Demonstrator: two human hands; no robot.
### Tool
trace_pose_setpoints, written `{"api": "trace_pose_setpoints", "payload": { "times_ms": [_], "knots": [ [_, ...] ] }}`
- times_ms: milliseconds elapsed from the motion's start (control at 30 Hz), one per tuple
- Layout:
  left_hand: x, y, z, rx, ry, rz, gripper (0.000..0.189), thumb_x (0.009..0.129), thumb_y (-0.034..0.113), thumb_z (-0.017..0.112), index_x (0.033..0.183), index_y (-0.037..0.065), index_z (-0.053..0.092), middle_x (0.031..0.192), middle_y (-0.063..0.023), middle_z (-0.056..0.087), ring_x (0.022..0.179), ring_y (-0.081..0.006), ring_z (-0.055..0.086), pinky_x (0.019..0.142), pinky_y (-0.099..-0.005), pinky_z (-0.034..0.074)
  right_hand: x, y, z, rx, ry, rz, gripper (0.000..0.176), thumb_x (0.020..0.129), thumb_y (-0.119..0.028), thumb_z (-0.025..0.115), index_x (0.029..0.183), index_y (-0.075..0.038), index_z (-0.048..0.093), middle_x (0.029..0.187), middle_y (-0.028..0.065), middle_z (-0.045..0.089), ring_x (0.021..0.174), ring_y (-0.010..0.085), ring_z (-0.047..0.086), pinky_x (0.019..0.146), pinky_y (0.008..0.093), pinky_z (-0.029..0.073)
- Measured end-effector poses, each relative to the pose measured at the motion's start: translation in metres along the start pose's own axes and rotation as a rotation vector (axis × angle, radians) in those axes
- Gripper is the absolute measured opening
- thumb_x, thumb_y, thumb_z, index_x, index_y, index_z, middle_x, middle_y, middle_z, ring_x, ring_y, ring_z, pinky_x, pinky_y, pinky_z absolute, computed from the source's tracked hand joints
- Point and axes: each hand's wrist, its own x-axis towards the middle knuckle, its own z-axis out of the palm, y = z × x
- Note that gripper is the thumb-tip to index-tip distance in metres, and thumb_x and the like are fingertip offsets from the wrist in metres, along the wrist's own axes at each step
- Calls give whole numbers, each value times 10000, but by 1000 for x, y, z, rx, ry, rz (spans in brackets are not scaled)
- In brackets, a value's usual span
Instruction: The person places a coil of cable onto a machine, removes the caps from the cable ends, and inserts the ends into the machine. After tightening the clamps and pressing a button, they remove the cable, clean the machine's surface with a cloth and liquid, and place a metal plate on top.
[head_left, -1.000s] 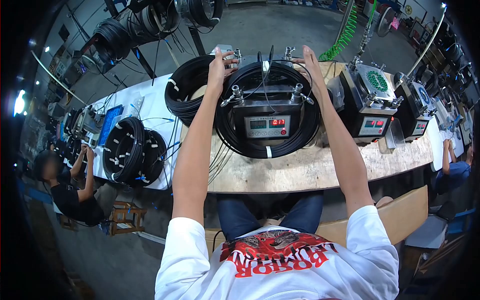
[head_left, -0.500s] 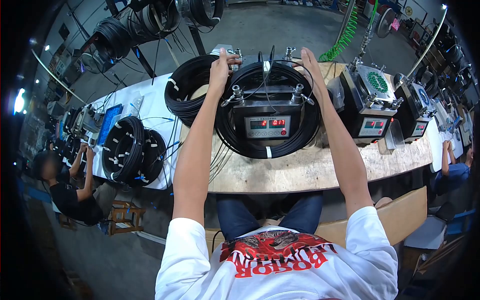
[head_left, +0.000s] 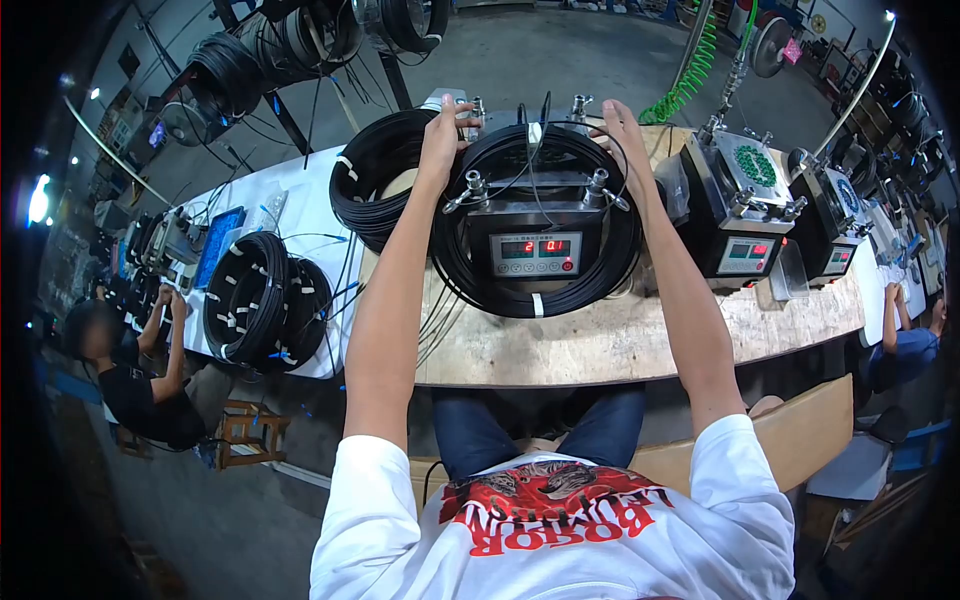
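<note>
The black cable coil (head_left: 537,304) is looped around the display unit (head_left: 548,218) near the far edge of the plywood bench (head_left: 560,350), its round face directed toward the near edge. The coil's far arc is positioned between the left hand (head_left: 437,150) and right hand (head_left: 625,145), about equally near both, with fingers parted; firm contact cannot be confirmed. The upright clamp knobs (head_left: 476,184) are enclosed by the loop, while the left forearm is flanked by a second coil (head_left: 372,215) and the right by a neighbouring unit (head_left: 745,255).
</note>
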Motion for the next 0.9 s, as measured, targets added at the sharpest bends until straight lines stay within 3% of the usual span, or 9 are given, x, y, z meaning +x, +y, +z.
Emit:
{"api": "trace_pose_setpoints", "payload": {
  "times_ms": [67, 167, 267, 400, 500, 600, 700, 900],
  "knots": [
    [3, -6, -3, -8, 6, 8, 735, 1071, 621, 337, 1236, -3, 689, 972, -116, 698, 822, -157, 592, 734, -299, 472, 10, 11, -2, -13, -7, -32, 721, 1049, -547, 503, 1521, -12, 398, 1227, 138, 609, 973, 166, 654, 747, 305, 511],
    [10, -14, -12, 115, -31, -75, 732, 1079, 600, 334, 1313, -18, 647, 1055, -144, 693, 1022, -193, 628, 871, -363, 501, 7, 10, -1, 38, -30, -22, 707, 1056, -536, 498, 1520, -13, 400, 1235, 139, 602, 1003, 170, 660, 737, 296, 531],
    [9, -15, -8, 72, 17, -28, 653, 1070, 578, 412, 1207, 3, 690, 904, -73, 643, 733, -132, 551, 702, -283, 468, 4, 7, 1, 101, -51, -21, 696, 1061, -528, 492, 1519, -12, 399, 1241, 147, 599, 1028, 179, 664, 747, 295, 549],
    [0, -4, 0, 24, 21, -3, 617, 1072, 560, 425, 1216, 20, 686, 935, -77, 645, 769, -126, 550, 690, -279, 446, 0, 2, 0, 159, -59, 4, 696, 1060, -525, 498, 1519, -12, 397, 1254, 155, 594, 1033, 187, 664, 761, 293, 553],
    [0, -3, 1, 21, 9, 17, 595, 1073, 545, 435, 1230, 28, 684, 957, -80, 642, 814, -132, 559, 709, -276, 439, -3, -1, 4, 209, 3, 14, 619, 1060, -484, 530, 1472, -28, 458, 975, 94, 621, 793, 134, 611, 650, 260, 505],
    [6, -9, -4, 41, -11, -18, 599, 1070, 548, 434, 1240, 31, 684, 957, -83, 645, 845, -144, 567, 749, -287, 440, 3, 5, 4, 128, 29, -43, 606, 1059, -476, 538, 1458, -26, 474, 936, 90, 619, 746, 117, 583, 600, 249, 475],
    [7, -14, -4, 55, 3, -34, 623, 1065, 565, 426, 1226, 27, 695, 916, -80, 661, 833, -147, 567, 770, -301, 434, 8, 11, -2, 24, -75, -14, 697, 1050, -534, 516, 1484, 6, 444, 1181, 142, 591, 982, 171, 620, 761, 283, 545],
    [9, -14, -7, 110, 20, -78, 654, 1058, 584, 416, 1148, 20, 735, 834, -70, 686, 791, -145, 569, 757, -306, 431, 17, 21, -1, 31, -87, -74, 703, 1048, -538, 516, 1486, 7, 443, 1227, 140, 578, 1039, 176, 609, 794, 289, 537]
  ]
}}
